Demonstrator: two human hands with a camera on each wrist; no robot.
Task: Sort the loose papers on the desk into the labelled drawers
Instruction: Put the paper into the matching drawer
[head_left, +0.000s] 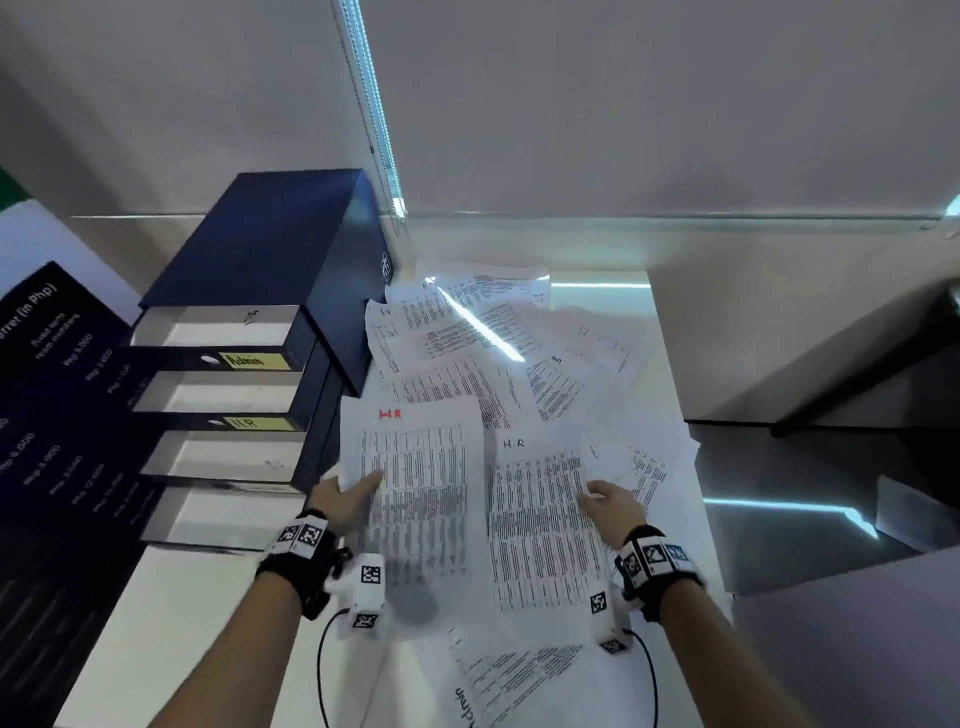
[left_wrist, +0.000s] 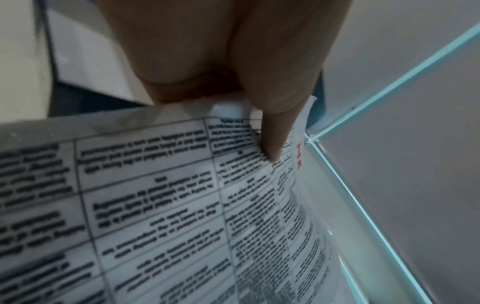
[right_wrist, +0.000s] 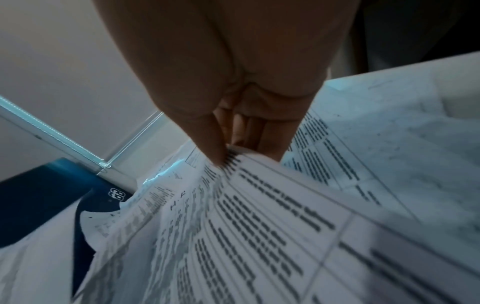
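A dark blue drawer unit (head_left: 270, 249) stands at the desk's left, its drawers pulled out; yellow labels read Admin (head_left: 253, 359) and HR (head_left: 260, 423). Loose printed papers (head_left: 498, 332) lie spread over the white desk. My left hand (head_left: 353, 496) pinches the left edge of a sheet marked HR in red (head_left: 415, 467), thumb on top, also seen in the left wrist view (left_wrist: 182, 205). My right hand (head_left: 605, 496) pinches the right edge of a sheet marked H.R in black (head_left: 540, 509), shown close in the right wrist view (right_wrist: 259, 226). Both sheets are lifted slightly off the pile.
A dark printed board (head_left: 57, 374) leans at the far left. A glass partition edge with a light strip (head_left: 374, 119) rises behind the drawers. The desk's right edge (head_left: 696, 467) drops to a dark floor. Another sheet marked Admin (head_left: 498, 686) lies near me.
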